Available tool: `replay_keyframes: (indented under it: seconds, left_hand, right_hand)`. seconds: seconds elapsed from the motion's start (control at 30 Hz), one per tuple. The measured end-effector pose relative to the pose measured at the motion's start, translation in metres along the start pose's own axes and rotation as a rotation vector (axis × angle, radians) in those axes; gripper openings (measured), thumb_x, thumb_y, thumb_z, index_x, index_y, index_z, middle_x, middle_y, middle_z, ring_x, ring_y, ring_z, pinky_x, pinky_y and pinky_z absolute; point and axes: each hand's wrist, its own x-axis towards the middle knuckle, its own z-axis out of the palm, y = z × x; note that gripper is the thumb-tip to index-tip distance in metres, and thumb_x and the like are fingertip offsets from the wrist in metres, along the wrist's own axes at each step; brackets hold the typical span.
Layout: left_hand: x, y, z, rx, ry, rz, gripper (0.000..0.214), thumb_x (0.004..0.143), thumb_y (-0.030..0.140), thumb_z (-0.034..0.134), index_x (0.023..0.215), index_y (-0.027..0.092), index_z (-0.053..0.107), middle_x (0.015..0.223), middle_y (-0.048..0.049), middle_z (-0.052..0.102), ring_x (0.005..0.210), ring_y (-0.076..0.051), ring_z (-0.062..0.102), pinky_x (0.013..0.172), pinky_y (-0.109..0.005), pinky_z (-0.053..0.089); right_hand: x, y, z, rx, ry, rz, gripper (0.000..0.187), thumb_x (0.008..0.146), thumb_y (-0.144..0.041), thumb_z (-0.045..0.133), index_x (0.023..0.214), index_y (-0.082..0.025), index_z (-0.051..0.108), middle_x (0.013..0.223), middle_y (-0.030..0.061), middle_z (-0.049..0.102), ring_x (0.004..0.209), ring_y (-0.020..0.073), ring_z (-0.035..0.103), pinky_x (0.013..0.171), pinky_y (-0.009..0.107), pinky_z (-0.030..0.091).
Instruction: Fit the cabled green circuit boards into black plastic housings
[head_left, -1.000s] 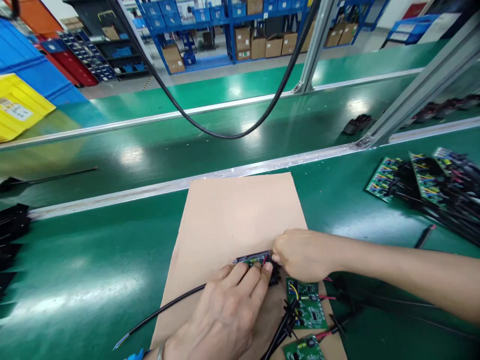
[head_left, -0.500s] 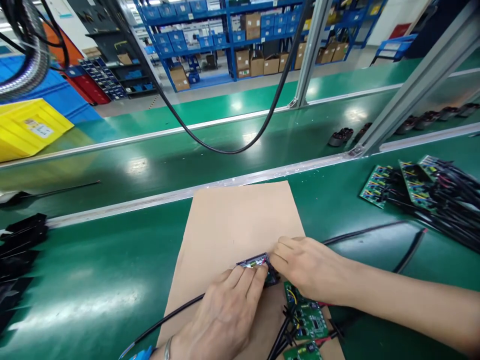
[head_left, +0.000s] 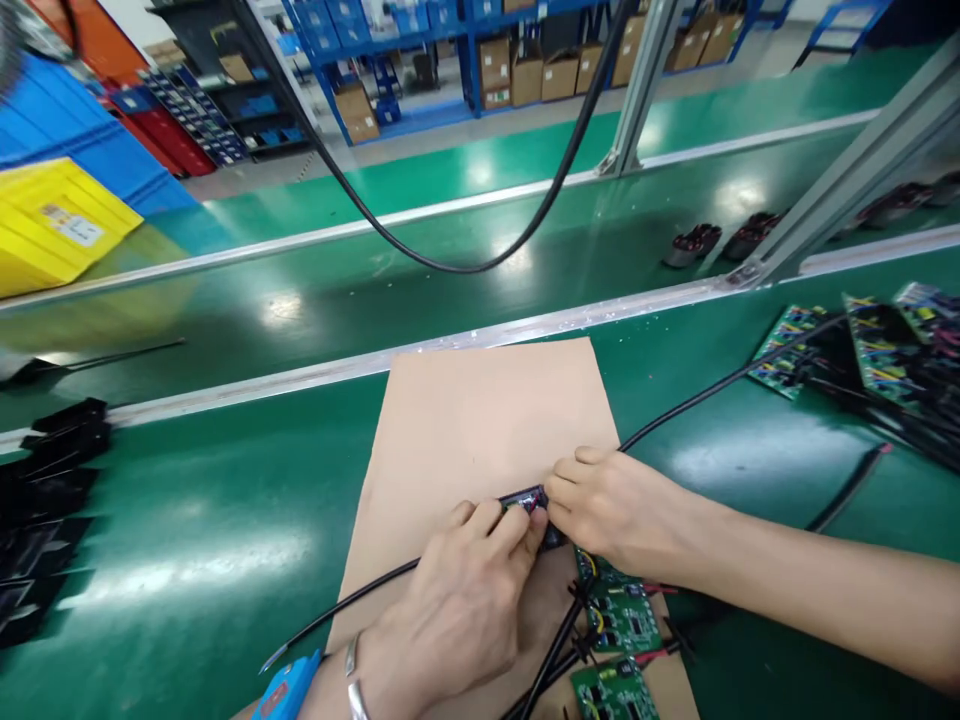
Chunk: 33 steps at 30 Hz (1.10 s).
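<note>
A small circuit board in a black housing (head_left: 525, 497) lies on a brown cardboard sheet (head_left: 487, 420), mostly covered by fingers. My left hand (head_left: 480, 590) is closed over it, fingertips pressing on the board. At the housing's right end, my right hand (head_left: 611, 510) is closed, its fingers curled around a black cable (head_left: 686, 405) that comes out behind the knuckles; the exact grip is hidden. Another black cable (head_left: 360, 592) runs out left from under my left hand. Green circuit boards (head_left: 626, 615) with dark leads lie just below my right hand.
Black housings (head_left: 52, 510) are piled at the left. More boards with cables (head_left: 877, 350) lie at the right. A metal rail (head_left: 337, 372) and posts (head_left: 637, 100) stand beyond the cardboard, and a thick black cable (head_left: 450, 268) hangs in front. A yellow bin (head_left: 60, 230) sits far left.
The camera view has shifted a little. The cable beyond my right hand has swung up and now crosses the boards at the right. My left fingers have bent more over the board.
</note>
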Motion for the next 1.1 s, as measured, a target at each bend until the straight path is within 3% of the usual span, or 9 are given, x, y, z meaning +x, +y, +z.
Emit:
replay_keyframes:
  seconds: [0.07,0.17,0.3,0.47,0.6,0.73,0.97,1.1]
  left_hand:
    - [-0.002,-0.005,-0.003,-0.094,0.051,0.016,0.054,0.077,0.012,0.05,0.131,0.016,0.048,0.106,-0.0098,0.058,0.089,-0.026,0.051,0.077,-0.045,0.051]
    - [-0.01,-0.015,-0.006,-0.247,0.224,0.036,0.048,0.084,0.013,0.05,0.131,0.019,0.048,0.113,-0.009,0.058,0.097,-0.024,0.052,0.086,-0.042,0.049]
    - [-0.021,-0.032,-0.006,-0.381,0.427,-0.054,0.038,0.087,0.014,0.05,0.124,0.022,0.054,0.11,-0.0063,0.06,0.098,-0.02,0.055,0.086,-0.037,0.048]
    - [-0.024,-0.045,0.001,-0.519,0.331,-0.182,0.048,0.08,0.017,0.062,0.126,0.023,0.05,0.118,-0.0057,0.057,0.108,-0.022,0.053,0.094,-0.04,0.046]
    - [-0.021,-0.048,0.005,-0.569,0.298,-0.191,0.05,0.077,0.019,0.068,0.123,0.023,0.05,0.119,-0.0048,0.057,0.109,-0.022,0.052,0.095,-0.039,0.044]
    - [-0.02,-0.05,0.005,-0.601,0.264,-0.183,0.037,0.081,0.018,0.068,0.115,0.026,0.055,0.112,-0.0018,0.06,0.105,-0.02,0.054,0.091,-0.036,0.045]
    - [-0.019,-0.052,0.005,-0.612,0.262,-0.164,0.038,0.079,0.014,0.07,0.112,0.026,0.056,0.111,-0.0005,0.061,0.104,-0.019,0.054,0.09,-0.035,0.044]
    - [-0.02,-0.052,0.007,-0.616,0.273,-0.171,0.037,0.078,0.012,0.07,0.11,0.025,0.056,0.108,-0.0004,0.061,0.103,-0.019,0.054,0.088,-0.034,0.044]
  right_hand:
    - [-0.005,0.004,0.005,0.049,0.046,0.036,0.003,0.084,-0.015,0.063,0.082,-0.016,0.064,0.082,0.0046,0.061,0.08,0.0218,0.051,0.065,0.035,0.037]
    - [-0.015,0.012,0.009,0.211,0.119,0.176,0.007,0.089,-0.02,0.06,0.091,-0.016,0.066,0.088,0.0046,0.061,0.085,0.0206,0.052,0.074,0.034,0.04]
    - [-0.022,0.017,0.002,0.432,0.158,0.25,0.016,0.093,-0.021,0.055,0.102,-0.017,0.067,0.095,0.0054,0.063,0.092,0.0195,0.052,0.085,0.032,0.041]
    - [-0.003,0.011,-0.017,0.467,0.137,0.298,0.017,0.092,-0.022,0.055,0.104,-0.019,0.067,0.095,0.0046,0.064,0.095,0.0195,0.053,0.086,0.032,0.042]
    - [0.035,-0.002,-0.023,0.322,-0.097,0.391,0.027,0.079,-0.036,0.071,0.097,-0.016,0.066,0.095,0.0077,0.065,0.097,0.0252,0.055,0.083,0.035,0.046]
    - [0.064,-0.009,-0.022,0.274,-0.228,0.393,0.032,0.067,-0.028,0.081,0.091,-0.013,0.067,0.091,0.0117,0.068,0.092,0.03,0.06,0.079,0.038,0.048]
    - [0.073,0.004,-0.033,0.311,-0.338,0.328,0.042,0.064,-0.044,0.082,0.091,-0.015,0.067,0.089,0.0084,0.069,0.088,0.0265,0.063,0.072,0.032,0.048]
    - [0.081,0.006,-0.029,0.327,-0.332,0.314,0.045,0.066,-0.055,0.078,0.086,-0.015,0.068,0.087,0.0093,0.069,0.087,0.0275,0.064,0.07,0.033,0.048]
